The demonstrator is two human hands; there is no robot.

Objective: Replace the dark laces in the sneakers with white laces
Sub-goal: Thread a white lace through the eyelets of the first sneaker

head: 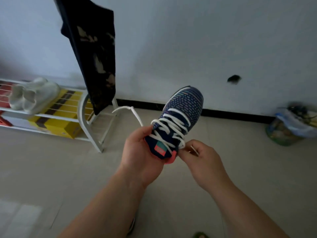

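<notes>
left hand gripping sneaker, right hand pinching lace

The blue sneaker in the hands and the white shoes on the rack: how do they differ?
The blue sneaker is dark navy with a speckled pattern and white laces; the white shoes are plain pale. The sneaker is held up between the left hand and right hand; the white shoes rest on the rack as a pair.
</notes>
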